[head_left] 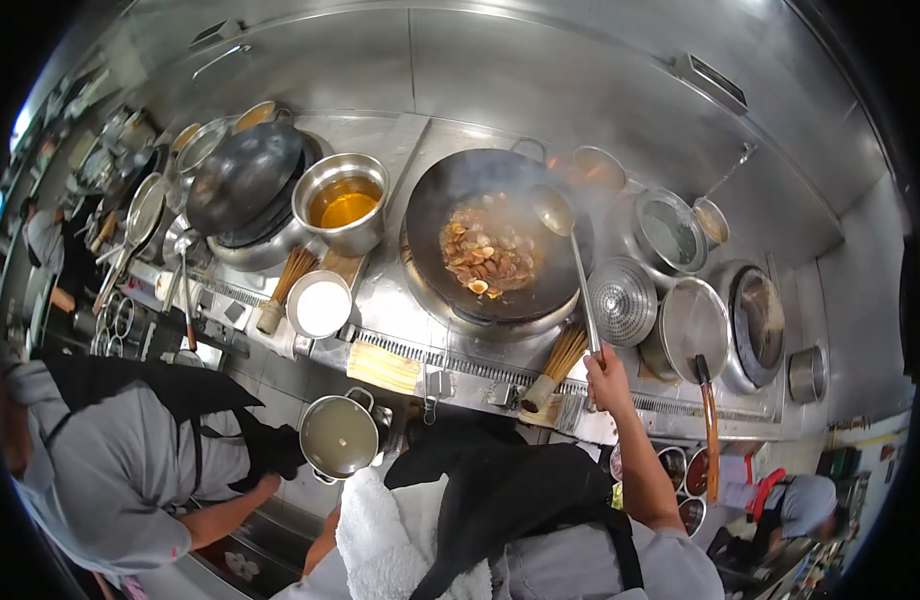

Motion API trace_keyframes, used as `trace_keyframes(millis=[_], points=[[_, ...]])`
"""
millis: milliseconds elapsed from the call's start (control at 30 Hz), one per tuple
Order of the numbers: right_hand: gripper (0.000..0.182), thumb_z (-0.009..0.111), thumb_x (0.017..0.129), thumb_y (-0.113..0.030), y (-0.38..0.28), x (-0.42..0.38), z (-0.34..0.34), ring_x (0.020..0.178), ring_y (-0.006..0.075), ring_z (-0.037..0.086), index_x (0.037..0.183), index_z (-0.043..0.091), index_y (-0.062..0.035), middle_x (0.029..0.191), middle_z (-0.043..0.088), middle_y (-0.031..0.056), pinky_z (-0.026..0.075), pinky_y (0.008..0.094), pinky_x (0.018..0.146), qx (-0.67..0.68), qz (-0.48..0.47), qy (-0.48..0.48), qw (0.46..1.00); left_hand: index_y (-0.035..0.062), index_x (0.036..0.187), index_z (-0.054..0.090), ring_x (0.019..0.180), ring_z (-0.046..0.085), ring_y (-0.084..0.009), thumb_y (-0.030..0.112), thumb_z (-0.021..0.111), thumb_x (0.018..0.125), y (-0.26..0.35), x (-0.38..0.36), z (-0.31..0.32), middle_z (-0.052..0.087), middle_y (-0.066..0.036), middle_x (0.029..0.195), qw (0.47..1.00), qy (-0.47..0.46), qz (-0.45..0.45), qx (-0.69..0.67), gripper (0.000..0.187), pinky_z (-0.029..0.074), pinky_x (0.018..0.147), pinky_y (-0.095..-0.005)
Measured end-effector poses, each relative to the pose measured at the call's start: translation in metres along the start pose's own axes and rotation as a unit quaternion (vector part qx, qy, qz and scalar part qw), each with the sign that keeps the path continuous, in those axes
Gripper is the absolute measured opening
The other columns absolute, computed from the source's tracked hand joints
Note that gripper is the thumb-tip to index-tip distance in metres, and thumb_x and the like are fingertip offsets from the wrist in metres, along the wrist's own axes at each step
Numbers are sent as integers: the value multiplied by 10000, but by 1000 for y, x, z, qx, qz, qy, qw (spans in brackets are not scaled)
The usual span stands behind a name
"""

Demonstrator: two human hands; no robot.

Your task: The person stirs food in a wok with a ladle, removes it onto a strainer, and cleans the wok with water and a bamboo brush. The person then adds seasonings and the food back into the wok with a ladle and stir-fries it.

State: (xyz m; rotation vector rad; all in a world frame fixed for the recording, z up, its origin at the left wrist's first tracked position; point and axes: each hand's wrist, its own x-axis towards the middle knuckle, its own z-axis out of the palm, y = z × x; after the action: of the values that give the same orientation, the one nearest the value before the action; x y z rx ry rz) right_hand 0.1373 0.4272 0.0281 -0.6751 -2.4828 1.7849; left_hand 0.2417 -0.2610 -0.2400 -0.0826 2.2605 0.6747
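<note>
My right hand (606, 381) is closed around the long handle of a metal ladle (580, 265). The ladle's bowl is at the right inner side of a large black wok (430, 210), up near the rim. Steam rises from the wok, where a heap of clams in their shells (488, 250) lies in the bottom with brownish sauce. Part of my left forearm (323, 545) shows at the bottom, but a white towel (372, 525) on my front hides the hand. Just above the towel stands a two-handled pot (340, 475) of cloudy liquid.
Left of the wok are a pot of yellow oil (315, 205), a bowl of white contents (299, 305) and a bamboo brush (293, 277). Another brush (560, 365), a perforated strainer (623, 300) and a sieve (696, 320) lie right. A co-worker (130, 480) stands close at left.
</note>
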Motion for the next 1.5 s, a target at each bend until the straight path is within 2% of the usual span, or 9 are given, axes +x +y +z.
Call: trace_keyframes(millis=[267, 333, 467, 600, 667, 767, 1167, 1333, 1500], points=[[344, 519, 1101, -363, -41, -43, 46, 465, 93, 460, 1327, 533, -104, 687, 459, -27, 401, 268, 393, 373, 287, -173, 865, 39, 1015, 769, 884, 757, -247, 281, 809, 833, -49, 3, -44, 767, -112, 1010, 983, 14, 14, 183, 305, 602, 738, -391], [361, 502, 1107, -385, -21, -30, 48, 462, 63, 421, 1301, 598, -98, 693, 457, -30, 395, 234, 390, 672, 311, -309, 596, 41, 1012, 769, 879, 759, -248, 281, 805, 837, -63, 4, -55, 767, -111, 1007, 965, 11, 20, 260, 299, 603, 731, -391], [371, 487, 1112, -392, -55, -48, 57, 475, 44, 427, 1273, 621, -86, 685, 436, -38, 376, 219, 388, 712, 349, -328, 513, 45, 1005, 770, 868, 762, -249, 281, 797, 844, -75, 7, -75, 767, -108, 1000, 905, 0, 29, 424, 288, 606, 719, -392], [360, 526, 1096, -378, -32, -38, 49, 459, 67, 427, 1216, 606, -48, 691, 447, -28, 377, 238, 393, 625, 304, -330, 639, 48, 999, 770, 858, 765, -251, 282, 790, 852, -66, 20, -90, 767, -106, 994, 845, -4, 53, 532, 276, 608, 707, -393], [309, 587, 1064, -315, -67, -49, 58, 442, 90, 447, 1150, 577, -19, 688, 486, -4, 375, 259, 390, 245, 247, -118, 930, 49, 997, 771, 856, 766, -251, 282, 788, 854, -63, 32, -91, 767, -105, 992, 838, 2, 63, 542, 273, 609, 703, -393], [250, 621, 1035, -240, -31, -25, 25, 418, 109, 457, 1085, 550, -6, 668, 516, 20, 376, 272, 383, 102, 113, -98, 983, 127, 945, 805, 902, 764, -229, 206, 696, 883, -47, 47, -105, 757, -61, 989, 834, 12, 75, 547, 148, 601, 694, -386], [170, 648, 982, -177, -19, 74, 49, 474, 92, 532, 969, 553, -37, 687, 576, 34, 424, 299, 427, 13, -16, -104, 994, 63, 985, 766, 942, 748, -277, 226, 673, 944, -34, 47, -123, 739, -138, 1033, 867, 29, 167, 468, 192, 605, 763, -397], [472, 726, 896, -221, -17, 24, 42, 733, 468, 643, 1307, 589, -34, 825, 653, 227, 540, 493, 713, -220, -204, -73, 951, 41, 1003, 758, 968, 748, -275, 215, 632, 988, -29, 31, -138, 735, -170, 1044, 938, 65, 170, 294, 215, 606, 770, -395], [436, 733, 874, -168, 9, -21, -26, 827, 468, 676, 1287, 616, -94, 862, 687, 241, 523, 520, 713, -344, -116, -12, 932, 19, 1021, 751, 993, 748, -273, 203, 590, 1032, -29, 19, -142, 730, -202, 1056, 965, 78, 178, 174, 244, 606, 777, -394]])
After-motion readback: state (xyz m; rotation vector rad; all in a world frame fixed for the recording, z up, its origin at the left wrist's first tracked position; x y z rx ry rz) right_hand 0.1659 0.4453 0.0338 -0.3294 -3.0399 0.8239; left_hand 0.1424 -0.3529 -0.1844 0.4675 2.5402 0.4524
